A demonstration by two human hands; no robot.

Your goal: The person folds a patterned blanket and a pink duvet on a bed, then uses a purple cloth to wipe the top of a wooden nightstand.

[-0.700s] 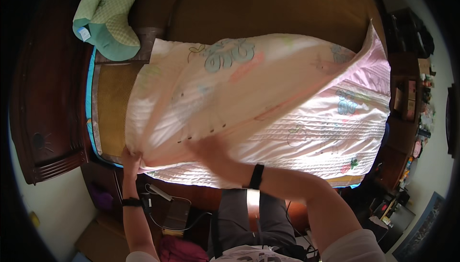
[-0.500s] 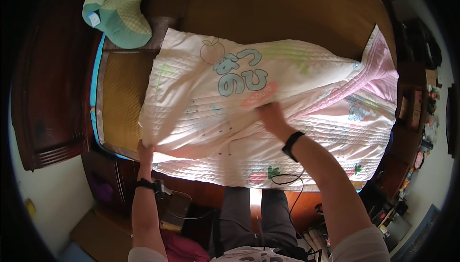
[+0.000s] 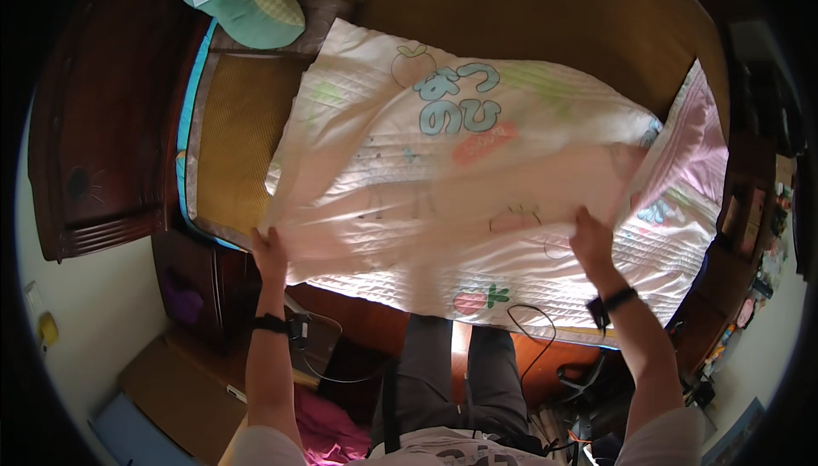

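A thin white quilt with blue lettering and fruit prints lies spread over the bed, its upper layer partly lifted. My left hand is closed round the quilt's near edge at the left. Further right, my right hand grips the same layer's near edge, so the cloth stretches between both hands. At the right end a pink underside shows where the quilt is folded over. Below the lifted layer, another part of the quilt hangs by the bed's near edge, with a printed strawberry-like fruit on it.
A green pillow lies at the bed's far left on the brown mat. The dark wooden headboard stands left. A black cable loops near my legs. Shelves with small items line the right side.
My right hand has moved right and now grips the quilt's edge, drawing the layer straighter toward the right. The left hand still holds its edge. The view has shifted slightly.
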